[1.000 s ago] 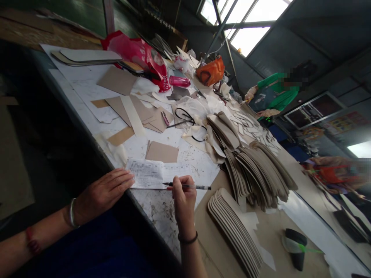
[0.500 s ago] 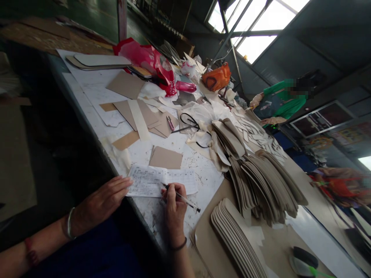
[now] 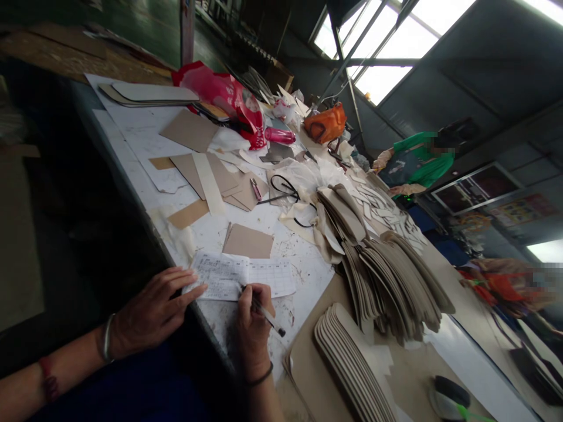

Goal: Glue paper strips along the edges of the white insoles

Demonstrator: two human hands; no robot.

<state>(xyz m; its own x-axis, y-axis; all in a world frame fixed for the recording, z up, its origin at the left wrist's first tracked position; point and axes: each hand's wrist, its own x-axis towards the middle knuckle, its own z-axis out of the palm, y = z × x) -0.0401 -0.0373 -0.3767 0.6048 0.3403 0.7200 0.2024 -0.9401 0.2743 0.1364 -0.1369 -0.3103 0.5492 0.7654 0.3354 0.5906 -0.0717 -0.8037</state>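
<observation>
An open notebook (image 3: 270,275) with handwriting on its left page and a printed grid lies at the table's near edge. My left hand (image 3: 160,305) rests on the page's left edge, fingers stretched out and slightly apart. In my right hand (image 3: 255,322) is a pen (image 3: 270,319), its tip at the written page near the fold and its dark end pointing down to the right. Just beyond the notebook lies a small piece of beige card (image 3: 248,240).
Stacks of curved beige panels (image 3: 396,287) lie to the right, with another stack (image 3: 347,363) nearer. Farther back are a pink bag (image 3: 220,88), a pink bottle (image 3: 280,136) and an orange bag (image 3: 325,124). A person in green (image 3: 417,161) stands across the table.
My right hand and the pen have shifted slightly left along the written page. My left hand's fingers have spread a little more over the page edge. The view has moved slightly.
</observation>
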